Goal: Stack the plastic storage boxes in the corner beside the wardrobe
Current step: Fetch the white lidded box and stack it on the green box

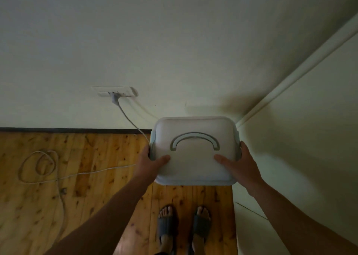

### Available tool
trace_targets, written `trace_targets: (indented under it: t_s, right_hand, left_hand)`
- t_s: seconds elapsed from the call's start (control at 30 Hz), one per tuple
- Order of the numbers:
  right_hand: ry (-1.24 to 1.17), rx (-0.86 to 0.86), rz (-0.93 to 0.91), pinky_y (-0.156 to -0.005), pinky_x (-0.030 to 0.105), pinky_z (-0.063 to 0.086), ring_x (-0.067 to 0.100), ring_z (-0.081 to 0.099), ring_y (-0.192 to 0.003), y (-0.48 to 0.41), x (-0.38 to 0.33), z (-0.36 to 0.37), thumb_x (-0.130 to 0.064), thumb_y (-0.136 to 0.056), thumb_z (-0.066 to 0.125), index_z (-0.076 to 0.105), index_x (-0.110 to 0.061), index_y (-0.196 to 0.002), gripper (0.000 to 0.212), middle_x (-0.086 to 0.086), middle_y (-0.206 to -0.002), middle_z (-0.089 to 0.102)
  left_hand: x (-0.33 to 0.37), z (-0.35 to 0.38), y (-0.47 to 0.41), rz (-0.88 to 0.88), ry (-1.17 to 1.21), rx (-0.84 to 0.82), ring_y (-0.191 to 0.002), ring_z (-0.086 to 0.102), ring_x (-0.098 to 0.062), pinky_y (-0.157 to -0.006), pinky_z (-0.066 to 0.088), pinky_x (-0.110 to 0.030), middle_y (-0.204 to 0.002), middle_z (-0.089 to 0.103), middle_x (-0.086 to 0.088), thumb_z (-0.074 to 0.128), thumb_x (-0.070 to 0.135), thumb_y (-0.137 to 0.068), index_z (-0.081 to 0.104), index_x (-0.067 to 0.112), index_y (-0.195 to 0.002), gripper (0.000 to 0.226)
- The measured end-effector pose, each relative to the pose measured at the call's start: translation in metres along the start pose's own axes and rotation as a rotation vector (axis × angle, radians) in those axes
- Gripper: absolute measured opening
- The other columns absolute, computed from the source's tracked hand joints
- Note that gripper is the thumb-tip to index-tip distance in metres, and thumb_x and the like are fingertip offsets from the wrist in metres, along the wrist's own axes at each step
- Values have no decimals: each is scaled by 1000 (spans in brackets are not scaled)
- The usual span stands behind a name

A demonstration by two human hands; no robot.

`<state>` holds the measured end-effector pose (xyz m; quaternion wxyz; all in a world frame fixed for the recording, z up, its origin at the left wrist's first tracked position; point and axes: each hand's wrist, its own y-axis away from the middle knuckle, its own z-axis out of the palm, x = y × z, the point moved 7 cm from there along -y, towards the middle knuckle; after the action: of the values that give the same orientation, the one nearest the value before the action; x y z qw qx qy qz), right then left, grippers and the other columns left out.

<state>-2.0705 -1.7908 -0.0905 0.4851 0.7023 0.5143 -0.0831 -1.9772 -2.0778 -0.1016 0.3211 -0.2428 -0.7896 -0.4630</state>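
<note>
Both hands hold a white plastic box [195, 157] by its short ends, in the corner where the wall [174, 41] meets the pale wardrobe [310, 138] on the right. The box's far edge is close to the wall and its right end just beside the wardrobe side; whether it touches either cannot be told, nor what is under it. The lid [193, 169] faces up, with a grey arched handle [194, 140] lying flat in its recess and a pale blue clip [152, 142] showing at the left end. The left hand [153, 161] grips the left end, its thumb laid on the lid near the front corner and its fingers [147, 150] wrapped round the side, clamped on the box. The right hand [240, 161] mirrors it at the right end, thumb on the lid, fingers [244, 148] curled over the rim beside the wardrobe. Both forearms reach in from the bottom of the view. Below the box, two feet in dark slippers [166, 227] stand on the wooden floor [87, 196]. To the left, a white cable [127, 117] runs from a plug in a wall socket [116, 91] down past the box's left end and lies in loose loops across the floor. A dark skirting strip [73, 129] runs along the foot of the wall.
</note>
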Motion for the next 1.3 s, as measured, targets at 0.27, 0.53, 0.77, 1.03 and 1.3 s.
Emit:
trace_targets:
  t_s: [0.27, 0.53, 0.77, 1.03, 1.3]
  right_hand:
    - [12, -15, 40, -99, 51, 44, 27, 44, -127, -58, 37, 29, -61, -62, 76, 21, -27, -149, 108, 0, -144, 41]
    - [29, -17, 71, -104, 52, 39, 28, 37, -133, -117, 72, 68, -57, -64, 77, 15, -26, -151, 111, 2, -150, 33]
    - [29, -38, 74, -104, 52, 39, 28, 37, -133, -156, 90, 94, -58, -63, 77, 13, -28, -151, 113, 1, -150, 33]
    - [16, -38, 75, -101, 47, 42, 27, 42, -129, -182, 104, 110, -56, -62, 78, 17, -31, -148, 109, -1, -146, 38]
    - [19, -36, 85, -98, 43, 44, 26, 45, -125, -198, 114, 119, -56, -62, 78, 22, -30, -146, 104, -2, -142, 42]
  left_hand:
    - [-38, 32, -59, -30, -25, -38, -110, 56, -22, -91, 53, -42, -119, 59, 1, 77, 28, -78, 49, 16, -134, 65]
    - [-96, 59, -119, -64, -13, -33, -104, 55, -15, -78, 50, -27, -111, 58, 10, 80, 29, -75, 48, 21, -136, 69]
    - [-128, 72, -158, -71, -22, -36, -104, 56, -15, -74, 46, -22, -113, 58, 9, 80, 32, -75, 48, 21, -136, 70]
    - [-147, 83, -183, -92, -22, -53, -105, 56, -15, -78, 47, -25, -107, 57, 14, 80, 29, -75, 46, 20, -135, 70]
    - [-154, 86, -197, -86, -9, -36, -93, 54, 0, -67, 43, -14, -103, 54, 22, 80, 29, -74, 46, 22, -136, 71]
